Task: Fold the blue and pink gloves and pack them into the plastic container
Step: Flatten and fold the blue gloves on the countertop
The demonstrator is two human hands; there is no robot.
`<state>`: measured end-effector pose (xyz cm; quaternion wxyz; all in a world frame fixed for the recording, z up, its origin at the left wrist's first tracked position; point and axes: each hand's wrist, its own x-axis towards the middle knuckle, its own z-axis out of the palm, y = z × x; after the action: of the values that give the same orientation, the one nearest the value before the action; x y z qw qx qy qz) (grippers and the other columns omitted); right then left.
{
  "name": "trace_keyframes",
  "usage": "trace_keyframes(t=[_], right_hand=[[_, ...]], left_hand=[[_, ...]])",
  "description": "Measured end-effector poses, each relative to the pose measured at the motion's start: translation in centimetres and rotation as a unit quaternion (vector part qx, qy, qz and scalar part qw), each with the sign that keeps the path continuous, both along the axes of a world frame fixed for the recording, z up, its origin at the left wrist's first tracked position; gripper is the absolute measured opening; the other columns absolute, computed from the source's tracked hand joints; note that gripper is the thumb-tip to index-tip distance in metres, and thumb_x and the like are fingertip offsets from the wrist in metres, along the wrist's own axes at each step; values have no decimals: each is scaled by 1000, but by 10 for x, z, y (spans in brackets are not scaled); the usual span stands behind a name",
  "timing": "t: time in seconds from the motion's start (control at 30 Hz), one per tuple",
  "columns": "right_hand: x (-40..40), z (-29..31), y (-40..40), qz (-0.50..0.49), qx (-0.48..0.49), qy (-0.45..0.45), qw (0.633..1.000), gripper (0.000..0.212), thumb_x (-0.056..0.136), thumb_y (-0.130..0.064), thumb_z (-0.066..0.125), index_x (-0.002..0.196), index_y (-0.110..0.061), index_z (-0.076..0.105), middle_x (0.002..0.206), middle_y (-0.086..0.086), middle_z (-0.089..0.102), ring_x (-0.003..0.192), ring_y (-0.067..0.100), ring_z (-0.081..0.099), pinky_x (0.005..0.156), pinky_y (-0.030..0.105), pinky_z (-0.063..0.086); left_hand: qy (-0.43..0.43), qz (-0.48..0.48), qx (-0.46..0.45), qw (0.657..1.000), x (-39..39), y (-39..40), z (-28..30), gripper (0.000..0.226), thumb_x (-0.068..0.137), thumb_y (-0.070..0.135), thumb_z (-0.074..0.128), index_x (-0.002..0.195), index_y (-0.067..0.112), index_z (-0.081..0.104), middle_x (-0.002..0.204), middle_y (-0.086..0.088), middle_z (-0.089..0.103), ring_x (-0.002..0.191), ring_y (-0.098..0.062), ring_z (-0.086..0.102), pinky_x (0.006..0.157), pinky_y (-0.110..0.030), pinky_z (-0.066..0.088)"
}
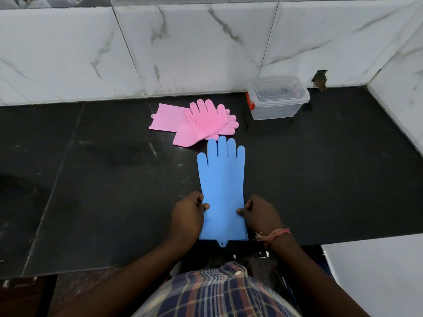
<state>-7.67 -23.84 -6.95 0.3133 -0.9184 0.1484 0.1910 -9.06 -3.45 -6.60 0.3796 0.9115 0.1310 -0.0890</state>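
Pinching the long blue silicone glove (221, 186) at both side edges of its cuff, the left hand (188, 213) and right hand (261, 213) each close thumb against curled fingers on the sheet. Glove lies flat on the black stone counter (320, 179), fingers pointing away from the person, hanging tab at the near edge.

Handling judgement: material looks soft, light, floppy and somewhat grippy, so it should bend without springing hard but may drag on the stone and stick to itself. Cuff edges seem the sensible hold; lifting them toward the fingertips would give a half fold.

Surroundings: two pink silicone gloves (201, 122) lie overlapped farther back, one showing a bristled palm, nearly touching the blue fingertips. Clear plastic container with a red latch (278, 98) stands at the back right against the marble-tiled wall (183, 46); lid appears on, so it probably needs opening first.

Obstruction: only the pink pair crowds the fold line. A second blue glove is not visible separately.
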Motion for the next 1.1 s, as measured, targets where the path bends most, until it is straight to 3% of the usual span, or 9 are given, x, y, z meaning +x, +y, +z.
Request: trace_keyframes(t=[0.17, 0.3, 0.4, 0.47, 0.53, 0.63, 0.83, 1.0, 1.1], right_hand=[[-1, 3, -6, 4, -18, -20, 1000, 32, 78, -43, 74, 78, -18, 54, 72, -2, 61, 66, 14, 57, 53, 29, 36], [6, 2, -2, 17, -33, -157, 987, 26, 85, -42, 66, 78, -24, 49, 73, -7, 57, 66, 14, 54, 53, 28, 37], [23, -2, 17, 64, -62, -301, 949, 14, 91, -28, 61, 100, -19, 56, 104, 2, 59, 95, 20, 59, 80, 32, 50], [36, -9, 32, 98, -83, -323, 938, 36, 93, -24, 57, 126, -10, 52, 136, 15, 49, 129, 31, 47, 106, 40, 42], [47, -19, 40, 144, -109, -288, 940, 53, 100, -28, 43, 148, -8, 33, 159, 19, 22, 148, 33, 17, 120, 44, 22], [56, -37, 37, 205, -160, -242, 935, 60, 102, -38, 22, 156, -15, 6, 164, 10, -2, 150, 24, -9, 123, 46, 7], [63, -39, 35, 232, -206, -226, 924, 61, 100, -42, 18, 156, -19, 11, 164, 8, 5, 151, 26, 0, 122, 45, 4], [80, -26, 38, 227, -220, -269, 910, 53, 98, -35, 30, 146, -15, 39, 157, 17, 29, 148, 34, 19, 121, 51, 14], [103, -21, 39, 235, -184, -272, 915, 55, 101, -29, 30, 152, -11, 27, 161, 16, 18, 150, 32, 11, 122, 46, 9]], left_hand=[[-23, -20, 57, 998, -3, 8, -1, 19, 91, 39, 71, 105, 29, 62, 101, 7, 58, 82, -15, 60, 67, -30, 43], [-112, -84, 89, 986, 5, 4, -3, 34, 100, 31, 61, 132, 20, 61, 126, -5, 64, 115, -25, 60, 93, -40, 52], [-167, -161, 126, 965, 22, -8, -6, 48, 105, 31, 49, 150, 13, 49, 155, -13, 49, 146, -32, 43, 118, -46, 40], [-178, -204, 166, 948, 38, -15, -12, 56, 107, 35, 40, 158, 14, 37, 167, -13, 31, 157, -34, 21, 126, -50, 27], [-159, -245, 221, 931, 52, -16, -21, 62, 108, 40, 30, 164, 16, 20, 173, -12, 12, 160, -34, 2, 129, -52, 16], [-116, -276, 269, 915, 60, -7, -42, 68, 106, 50, 14, 165, 22, -1, 174, -6, -8, 160, -31, -12, 129, -53, 10], [-123, -260, 269, 919, 57, -6, -49, 68, 105, 53, 14, 166, 25, 3, 174, -3, -2, 161, -27, -4, 130, -52, 10], [-137, -248, 257, 924, 73, -11, -31, 68, 101, 43, 30, 164, 24, 20, 173, -5, 17, 160, -30, 12, 128, -52, 16], [-160, -247, 250, 922, 100, -21, -23, 69, 101, 36, 34, 165, 20, 13, 173, -5, 7, 161, -28, 1, 131, -47, 6]])
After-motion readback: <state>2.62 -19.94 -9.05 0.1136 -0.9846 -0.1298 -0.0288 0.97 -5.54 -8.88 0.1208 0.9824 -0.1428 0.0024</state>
